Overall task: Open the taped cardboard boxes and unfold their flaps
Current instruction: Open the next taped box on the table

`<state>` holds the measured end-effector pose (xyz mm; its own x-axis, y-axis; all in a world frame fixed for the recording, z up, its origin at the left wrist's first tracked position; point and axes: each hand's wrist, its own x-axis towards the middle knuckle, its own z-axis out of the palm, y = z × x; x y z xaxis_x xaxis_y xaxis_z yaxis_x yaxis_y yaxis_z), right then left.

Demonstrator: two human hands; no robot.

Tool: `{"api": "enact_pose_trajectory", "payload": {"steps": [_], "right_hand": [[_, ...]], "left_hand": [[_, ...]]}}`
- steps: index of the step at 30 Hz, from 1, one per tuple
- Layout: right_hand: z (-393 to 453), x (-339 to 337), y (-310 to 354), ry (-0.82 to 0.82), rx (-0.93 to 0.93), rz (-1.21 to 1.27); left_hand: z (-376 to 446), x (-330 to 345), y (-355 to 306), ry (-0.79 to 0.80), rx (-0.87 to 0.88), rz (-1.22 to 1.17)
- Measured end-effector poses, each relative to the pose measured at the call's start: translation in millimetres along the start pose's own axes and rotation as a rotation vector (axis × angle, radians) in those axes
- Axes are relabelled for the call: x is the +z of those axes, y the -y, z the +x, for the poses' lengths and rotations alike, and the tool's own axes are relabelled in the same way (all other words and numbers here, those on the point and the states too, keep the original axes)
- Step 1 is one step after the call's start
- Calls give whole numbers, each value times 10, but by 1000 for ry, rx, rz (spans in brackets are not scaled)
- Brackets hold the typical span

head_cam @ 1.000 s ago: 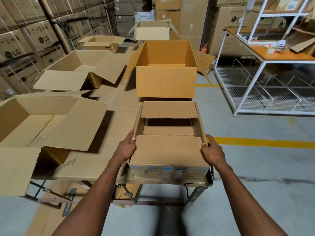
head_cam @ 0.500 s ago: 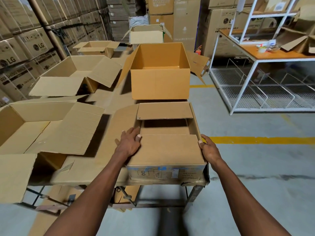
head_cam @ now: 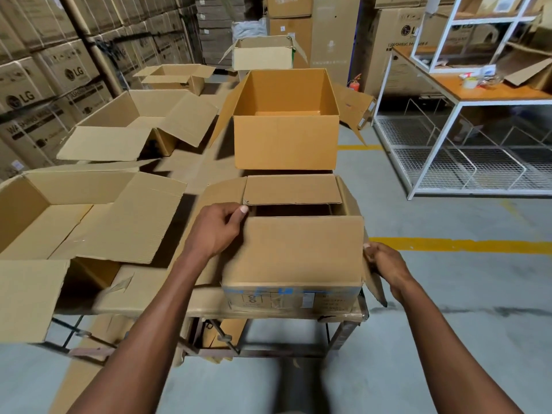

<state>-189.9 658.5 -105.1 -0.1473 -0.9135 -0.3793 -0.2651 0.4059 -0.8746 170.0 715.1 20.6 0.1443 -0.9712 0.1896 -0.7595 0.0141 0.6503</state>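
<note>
A small cardboard box with blue tape on its front stands at the near end of the cardboard-covered table. Its near flap and far flap lie folded in over the opening, with a dark gap between them. The left side flap and right side flap are turned outward. My left hand pinches the near flap's far left corner. My right hand grips the right side flap at the box's right edge.
A larger open orange-brown box stands just behind the small one. Several opened boxes with spread flaps fill the table's left side. Stacked cartons line the left wall. A white metal rack with an orange shelf stands to the right across the concrete floor.
Both side flaps have swung outward from upright. My left hand went from the box's left side to the near flap's far corner. My right hand followed the right flap outward.
</note>
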Motion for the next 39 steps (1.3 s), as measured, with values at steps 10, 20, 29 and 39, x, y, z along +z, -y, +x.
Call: {"api": "enact_pose_trajectory", "payload": {"steps": [10,20,29,39], "right_hand": [[-16,142,17,-55,-34,-56],[-132,201,49,-4,-55,-137],[-504,353,202,374,-175,-757],[-520,390,94,315,-212,-833]], "left_hand": [[-550,-286,81,601,-283,-201],[-814,465,615,538,-209,269],[-907,691,650,264,-194,413],[-695,591,463,193,-210,255]]}}
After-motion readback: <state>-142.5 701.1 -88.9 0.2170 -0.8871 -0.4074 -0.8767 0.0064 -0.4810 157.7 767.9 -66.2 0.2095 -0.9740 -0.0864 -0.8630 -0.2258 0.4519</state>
